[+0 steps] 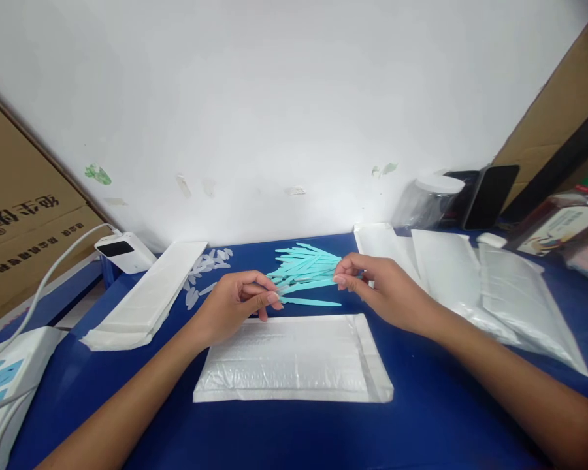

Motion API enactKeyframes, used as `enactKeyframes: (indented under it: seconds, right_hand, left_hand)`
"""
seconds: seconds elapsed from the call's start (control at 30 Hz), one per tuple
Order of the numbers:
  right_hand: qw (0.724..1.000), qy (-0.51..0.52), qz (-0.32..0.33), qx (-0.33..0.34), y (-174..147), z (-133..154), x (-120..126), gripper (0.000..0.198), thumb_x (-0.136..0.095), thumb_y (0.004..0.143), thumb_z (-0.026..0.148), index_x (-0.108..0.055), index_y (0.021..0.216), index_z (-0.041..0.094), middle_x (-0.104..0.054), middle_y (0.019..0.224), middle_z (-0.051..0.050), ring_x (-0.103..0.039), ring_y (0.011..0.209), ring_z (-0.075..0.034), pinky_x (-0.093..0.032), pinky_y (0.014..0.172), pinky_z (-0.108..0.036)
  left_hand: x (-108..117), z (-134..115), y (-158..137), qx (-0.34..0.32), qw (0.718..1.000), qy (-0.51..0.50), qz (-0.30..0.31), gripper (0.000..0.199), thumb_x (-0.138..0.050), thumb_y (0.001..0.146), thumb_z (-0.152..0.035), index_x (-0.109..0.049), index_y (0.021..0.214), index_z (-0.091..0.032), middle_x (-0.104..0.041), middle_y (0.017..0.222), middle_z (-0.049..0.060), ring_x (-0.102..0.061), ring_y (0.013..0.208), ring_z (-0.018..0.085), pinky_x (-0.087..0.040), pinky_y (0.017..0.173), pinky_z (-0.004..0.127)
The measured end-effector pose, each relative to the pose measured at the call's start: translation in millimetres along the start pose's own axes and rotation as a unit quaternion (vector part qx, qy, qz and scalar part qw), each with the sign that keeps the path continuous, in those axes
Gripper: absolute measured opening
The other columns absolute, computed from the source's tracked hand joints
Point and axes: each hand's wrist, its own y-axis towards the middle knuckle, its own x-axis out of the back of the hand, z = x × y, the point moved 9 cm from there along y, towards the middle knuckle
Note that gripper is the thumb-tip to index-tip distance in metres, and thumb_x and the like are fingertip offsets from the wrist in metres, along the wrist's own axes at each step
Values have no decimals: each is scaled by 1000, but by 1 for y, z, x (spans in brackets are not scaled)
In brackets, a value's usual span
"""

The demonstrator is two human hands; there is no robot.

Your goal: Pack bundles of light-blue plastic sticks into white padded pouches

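Note:
Above the pile, a slim turquoise stick (308, 284) that looks like an eyebrow razor stretches between my two hands. My left hand (242, 300) is closed in a pinch at its left end, where a small translucent piece like a blade cap shows at the fingertips. Thumb and fingers of my right hand (372, 281) pinch the other end. Behind the hands lies a pile of similar turquoise razors (306, 258), and a single razor (313, 302) lies nearer me. Left of the pile are several loose clear caps (206, 262). A white bubble mailer (289, 359) lies flat before me.
White mailers (144, 297) are stacked at left, beside a white device with a cable (125, 251) and a power strip (19, 372). More filled-looking mailers (514, 287) lie at right, near a clear jar (426, 199), a phone (492, 192) and a bottle (558, 222). A wall stands behind.

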Motion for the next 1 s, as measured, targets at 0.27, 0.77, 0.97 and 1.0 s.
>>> enactKeyframes:
  seconds: [0.27, 0.77, 0.97, 1.0]
  right_hand:
    - [999, 7, 44, 16, -6, 10, -25, 17, -55, 108, 30, -64, 95, 23, -70, 84, 1, -64, 76, -17, -46, 70, -30]
    - [987, -124, 87, -52, 3, -16, -47, 21, -73, 96, 43, -70, 91, 23, -72, 89, -3, -65, 75, -21, -41, 63, -31]
    - [986, -119, 96, -59, 4, -14, -50, 27, -70, 98, 36, -61, 78, 22, -70, 86, -3, -62, 72, -19, -40, 62, -31]
    - [987, -117, 95, -58, 4, -15, -48, 27, -69, 99, 37, -60, 78, 22, -70, 86, -3, -62, 72, -19, -39, 62, -31]
  left_hand:
    - [-21, -10, -7, -3, 1000, 19, 13, 31, -76, 95, -50, -73, 94, -19, -84, 89, 5, -73, 64, 16, -55, 66, 28]
    - [135, 33, -8, 115, 852, 507, -63, 27, -73, 77, -49, -74, 85, -23, -76, 88, 11, -69, 79, 32, -41, 67, 36]
    - [107, 31, -4, 86, 878, 470, -24, 32, -59, 87, -53, -66, 82, -23, -73, 80, 8, -65, 73, 27, -42, 68, 35]
    - [101, 27, -4, 76, 884, 461, -19, 33, -57, 89, -54, -66, 85, -22, -73, 83, 8, -65, 75, 27, -43, 68, 35]
